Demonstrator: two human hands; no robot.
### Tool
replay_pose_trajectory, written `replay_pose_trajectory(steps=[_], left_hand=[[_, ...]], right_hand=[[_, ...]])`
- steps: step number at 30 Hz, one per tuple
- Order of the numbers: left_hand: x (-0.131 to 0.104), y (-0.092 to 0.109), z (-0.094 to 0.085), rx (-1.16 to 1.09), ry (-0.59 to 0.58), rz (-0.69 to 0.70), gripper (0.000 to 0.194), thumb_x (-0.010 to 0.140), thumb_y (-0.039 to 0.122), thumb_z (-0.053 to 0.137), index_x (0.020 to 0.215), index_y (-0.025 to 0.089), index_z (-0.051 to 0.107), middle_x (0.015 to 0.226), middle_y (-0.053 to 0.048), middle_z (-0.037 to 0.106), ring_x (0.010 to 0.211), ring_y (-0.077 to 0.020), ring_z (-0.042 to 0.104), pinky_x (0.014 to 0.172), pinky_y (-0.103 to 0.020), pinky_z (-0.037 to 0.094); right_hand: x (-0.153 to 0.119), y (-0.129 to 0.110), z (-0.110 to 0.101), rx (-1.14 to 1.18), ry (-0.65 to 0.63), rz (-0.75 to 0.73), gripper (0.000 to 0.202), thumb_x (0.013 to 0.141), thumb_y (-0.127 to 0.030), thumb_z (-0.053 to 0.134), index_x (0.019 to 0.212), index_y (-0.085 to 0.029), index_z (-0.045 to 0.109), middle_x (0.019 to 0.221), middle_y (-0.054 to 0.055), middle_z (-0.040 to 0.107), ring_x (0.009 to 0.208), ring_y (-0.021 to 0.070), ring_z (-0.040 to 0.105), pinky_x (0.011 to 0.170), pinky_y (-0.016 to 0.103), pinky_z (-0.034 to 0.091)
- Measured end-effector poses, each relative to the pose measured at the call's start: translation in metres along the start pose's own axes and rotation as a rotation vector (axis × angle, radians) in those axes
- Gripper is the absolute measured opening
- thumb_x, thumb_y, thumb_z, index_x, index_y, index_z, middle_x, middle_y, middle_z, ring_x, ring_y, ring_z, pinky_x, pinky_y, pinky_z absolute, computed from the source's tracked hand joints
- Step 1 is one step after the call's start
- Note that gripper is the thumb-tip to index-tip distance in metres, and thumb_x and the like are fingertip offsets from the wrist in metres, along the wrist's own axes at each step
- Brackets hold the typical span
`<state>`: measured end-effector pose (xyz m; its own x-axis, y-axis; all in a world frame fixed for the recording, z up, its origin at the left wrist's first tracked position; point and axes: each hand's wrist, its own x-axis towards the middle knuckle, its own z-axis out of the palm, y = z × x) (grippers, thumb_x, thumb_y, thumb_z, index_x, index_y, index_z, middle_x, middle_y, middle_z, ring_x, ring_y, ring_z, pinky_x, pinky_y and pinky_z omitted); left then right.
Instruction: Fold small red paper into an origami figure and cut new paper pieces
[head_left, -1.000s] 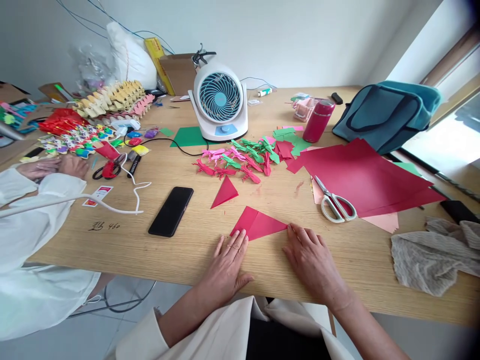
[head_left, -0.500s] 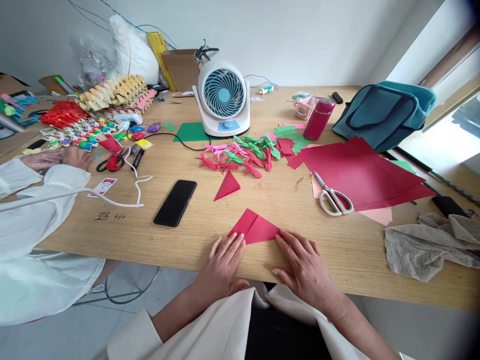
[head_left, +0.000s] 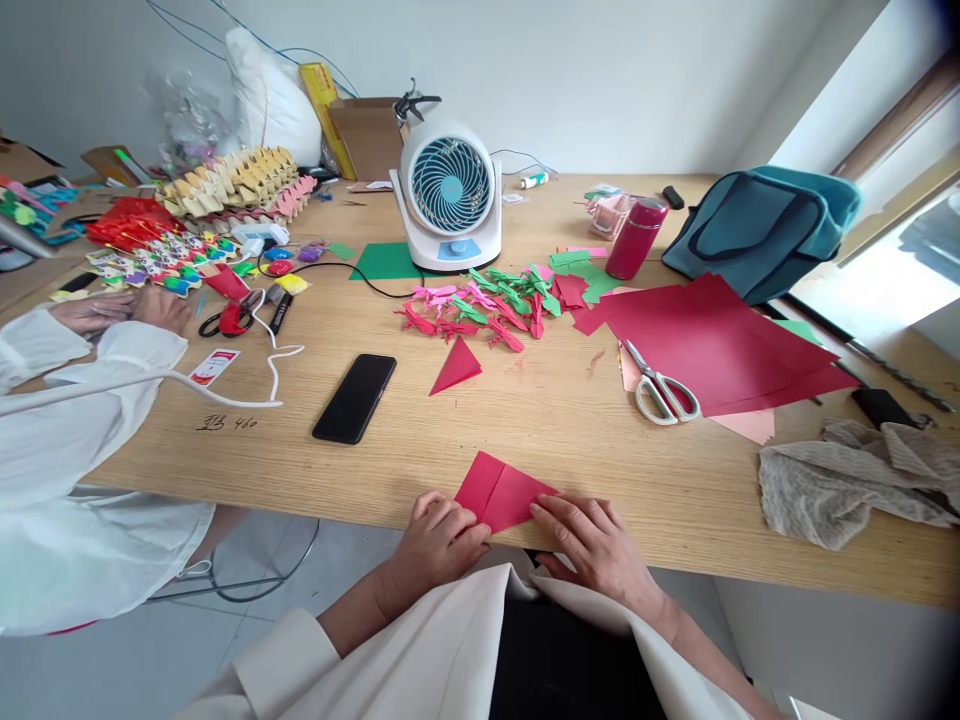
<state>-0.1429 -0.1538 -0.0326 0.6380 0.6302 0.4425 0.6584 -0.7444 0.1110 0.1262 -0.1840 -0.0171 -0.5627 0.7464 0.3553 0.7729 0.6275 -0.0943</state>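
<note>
A folded piece of red paper (head_left: 504,494) lies at the front edge of the table, a crease line running across it. My left hand (head_left: 442,540) is closed at its lower left corner, fingers curled over the paper and the thumb out of sight. Over the right corner rest the fingertips of my right hand (head_left: 592,540), fingers stretched out and lying fairly flat, with its thumb partly hidden near the table edge. Farther back is a folded red paper triangle (head_left: 457,367), apart from both hands.
A black phone (head_left: 355,398) lies to the left, scissors (head_left: 661,388) by red sheets (head_left: 720,340) to the right. Behind are small folded paper figures (head_left: 480,305), a fan (head_left: 450,190), a red bottle (head_left: 637,238) and a blue bag (head_left: 757,235). Another person's hands (head_left: 124,310) rest at left.
The red paper has slid toward me, to the table's front edge, and turned slightly. My left fingers have curled from flat to closed at its corner; my right fingers have moved farther over it.
</note>
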Motion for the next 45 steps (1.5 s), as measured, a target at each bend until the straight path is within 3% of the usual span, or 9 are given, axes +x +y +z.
replay_pose_trajectory(steps=[4,9,15,20,26,32,38,45], left_hand=[[0.004,-0.002,0.003,-0.019,0.101,0.05,0.032,0.099,0.04,0.043,0.108,0.021,0.068,0.098,-0.007,0.069,0.091,-0.019,0.058,0.09,-0.037,0.035],[0.0,-0.006,0.006,-0.122,0.185,0.17,0.033,0.102,0.035,0.039,0.111,0.019,0.066,0.1,-0.008,0.072,0.096,-0.02,0.058,0.088,-0.038,0.035],[0.017,-0.003,-0.01,-0.153,0.193,0.192,0.028,0.1,0.028,0.041,0.103,0.019,0.067,0.091,-0.005,0.072,0.087,-0.018,0.059,0.083,-0.036,0.036],[0.058,0.002,-0.044,-0.26,0.0,0.201,0.023,0.099,0.032,0.049,0.103,0.019,0.068,0.097,-0.005,0.073,0.086,-0.0173,0.058,0.084,-0.035,0.036],[0.089,0.009,-0.066,-0.423,-0.057,0.069,0.018,0.095,0.019,0.054,0.084,0.019,0.068,0.081,0.001,0.069,0.079,-0.0128,0.056,0.08,-0.031,0.034],[0.095,0.016,-0.075,-0.402,-0.134,-0.01,0.013,0.089,0.017,0.062,0.077,0.019,0.066,0.08,0.003,0.067,0.078,-0.0123,0.055,0.083,-0.033,0.032],[0.099,0.013,-0.091,-0.376,-0.252,-0.029,0.014,0.087,0.02,0.067,0.074,0.02,0.067,0.077,0.005,0.069,0.08,-0.0139,0.054,0.083,-0.034,0.03],[0.098,0.004,-0.097,-0.427,-0.247,-0.109,0.013,0.088,0.019,0.067,0.078,0.024,0.074,0.075,0.006,0.071,0.079,-0.0124,0.057,0.082,-0.031,0.033]], right_hand=[[0.005,-0.007,0.011,0.045,0.101,-0.021,0.033,0.097,-0.031,0.053,0.125,-0.016,0.061,0.098,0.009,0.07,0.082,0.0196,0.056,0.074,0.035,0.039],[0.011,-0.013,0.018,0.082,0.159,-0.037,0.03,0.093,-0.022,0.053,0.121,-0.016,0.062,0.111,0.008,0.071,0.089,0.0212,0.056,0.078,0.036,0.038],[0.02,-0.015,0.013,0.138,0.232,-0.056,0.026,0.09,-0.012,0.051,0.112,-0.017,0.063,0.093,0.005,0.073,0.077,0.0185,0.057,0.071,0.035,0.036],[0.033,-0.009,-0.006,0.262,0.173,0.011,0.02,0.093,-0.011,0.051,0.107,-0.019,0.064,0.086,0.004,0.07,0.073,0.0177,0.057,0.068,0.033,0.036],[0.039,-0.002,-0.03,0.478,-0.045,0.116,0.019,0.101,-0.02,0.044,0.1,-0.02,0.064,0.085,0.004,0.066,0.078,0.0169,0.058,0.072,0.03,0.039],[0.05,-0.01,-0.039,0.48,-0.141,0.052,0.027,0.103,-0.027,0.042,0.08,-0.019,0.055,0.076,0.002,0.059,0.071,0.0152,0.051,0.069,0.029,0.036],[0.061,-0.013,-0.04,0.533,-0.082,0.037,0.028,0.101,-0.026,0.045,0.075,-0.02,0.053,0.073,0.0,0.057,0.066,0.0132,0.048,0.068,0.027,0.035],[0.058,-0.004,-0.04,0.508,-0.038,0.064,0.022,0.101,-0.026,0.046,0.086,-0.02,0.061,0.075,0.001,0.061,0.068,0.0139,0.051,0.067,0.028,0.035]])
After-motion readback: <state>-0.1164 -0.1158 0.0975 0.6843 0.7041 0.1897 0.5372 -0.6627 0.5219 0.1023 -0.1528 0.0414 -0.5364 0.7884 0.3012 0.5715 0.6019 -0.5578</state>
